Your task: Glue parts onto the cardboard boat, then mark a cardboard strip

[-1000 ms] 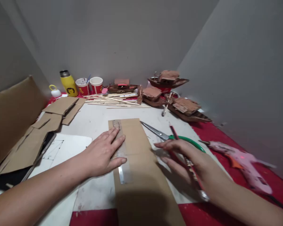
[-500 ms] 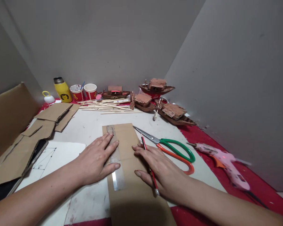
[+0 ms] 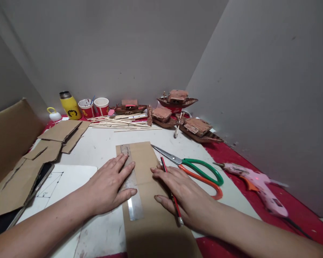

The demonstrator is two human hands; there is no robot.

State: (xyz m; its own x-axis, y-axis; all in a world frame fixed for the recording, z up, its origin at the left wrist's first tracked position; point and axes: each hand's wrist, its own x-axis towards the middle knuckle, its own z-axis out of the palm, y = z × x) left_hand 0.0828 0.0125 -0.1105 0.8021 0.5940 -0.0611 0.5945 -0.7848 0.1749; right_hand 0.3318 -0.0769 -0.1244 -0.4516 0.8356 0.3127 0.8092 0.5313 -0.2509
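Observation:
My left hand [image 3: 111, 182] lies flat with its fingers spread, pressing a clear ruler [image 3: 134, 206] onto a strip of brown cardboard [image 3: 145, 159]. The ruler runs lengthwise along the strip's left side. At the strip's right edge rests my right hand [image 3: 179, 188], holding a red and black pencil [image 3: 174, 204] in the crook by the thumb. The pencil's tip points away from me, its eraser end toward me. Just beyond that hand, scissors [image 3: 187, 165] with green and orange handles lie open, their tips by the strip's far right corner.
Cut cardboard pieces [image 3: 18, 186] and a paper with a drawing [image 3: 70, 175] are on the left. A pink glue gun [image 3: 261, 186] lies at the right. Along the back stand a yellow bottle [image 3: 70, 107], paper cups [image 3: 101, 105], thin wooden sticks [image 3: 121, 122] and several brown model boats [image 3: 197, 127].
The view has shifted very slightly. Both hands, the ruler, the pencil and the cardboard strip keep their places relative to each other.

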